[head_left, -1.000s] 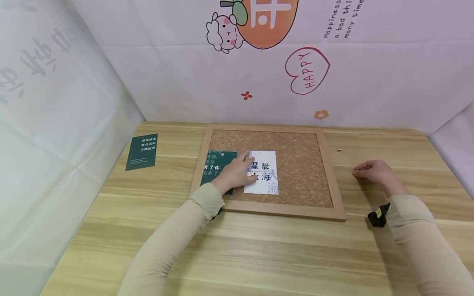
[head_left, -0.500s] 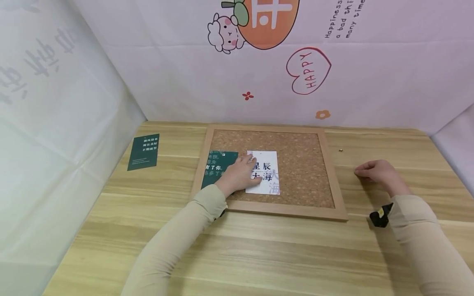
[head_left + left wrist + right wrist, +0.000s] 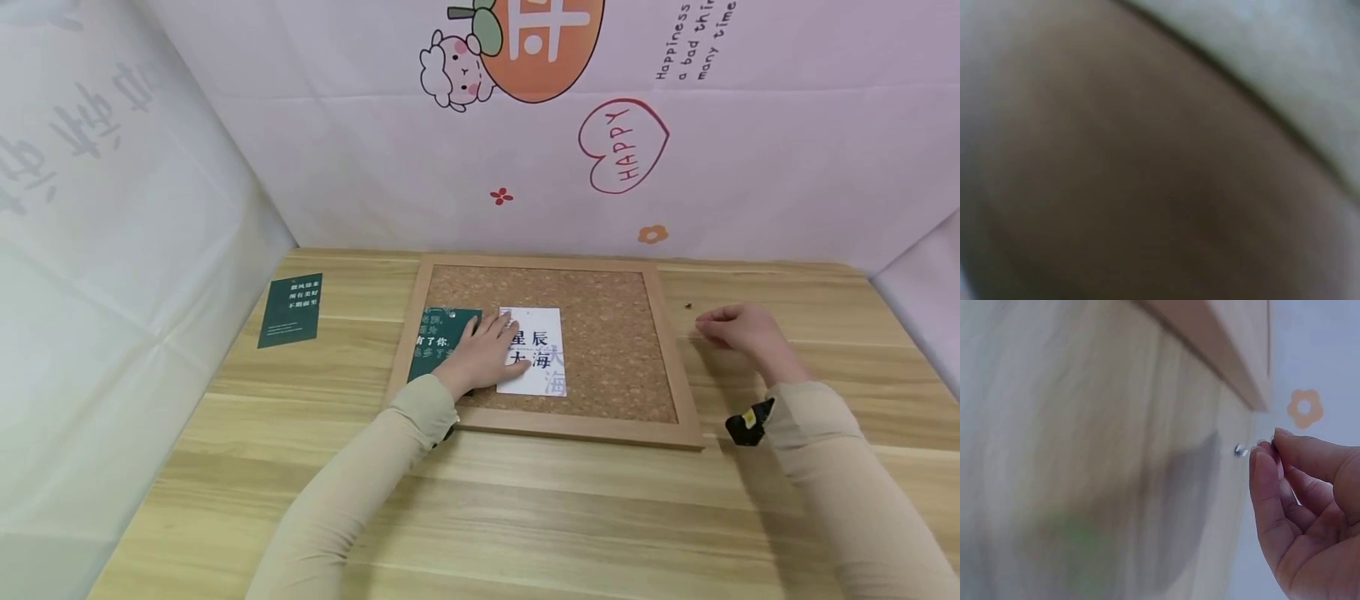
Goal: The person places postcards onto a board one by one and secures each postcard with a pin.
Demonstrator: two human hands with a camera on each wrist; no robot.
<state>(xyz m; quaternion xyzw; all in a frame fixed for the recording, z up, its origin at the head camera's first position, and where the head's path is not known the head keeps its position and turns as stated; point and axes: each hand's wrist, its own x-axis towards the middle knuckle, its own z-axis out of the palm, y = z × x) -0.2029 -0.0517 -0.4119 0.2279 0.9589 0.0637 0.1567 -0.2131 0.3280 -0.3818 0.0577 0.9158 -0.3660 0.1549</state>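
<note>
My left hand [image 3: 483, 354] lies with fingers spread over the white card [image 3: 543, 367] on the cork board [image 3: 607, 333], its wrist side covering part of a dark green card [image 3: 435, 337]. A small pale tack head shows at that green card's top. The left wrist view is a blur of skin and sleeve. To the right of the board, my right hand [image 3: 738, 329] hovers over the table, thumb and fingertips together. Between them the right wrist view shows a tiny dark piece of a thumbtack [image 3: 1274, 444], mostly hidden. Another thumbtack [image 3: 1240, 450] rests on the table just beyond the fingertips.
A second green card [image 3: 291, 310] lies on the wooden table [image 3: 420, 508] at the far left. The board's raised wooden frame [image 3: 585, 428] stands between the hands. A printed white cloth [image 3: 360, 167] hangs behind the table's back edge.
My right hand has shifted left and slightly farther back, closer to the loose thumbtack. After a slight early shift, the left hand has stayed over the white card.
</note>
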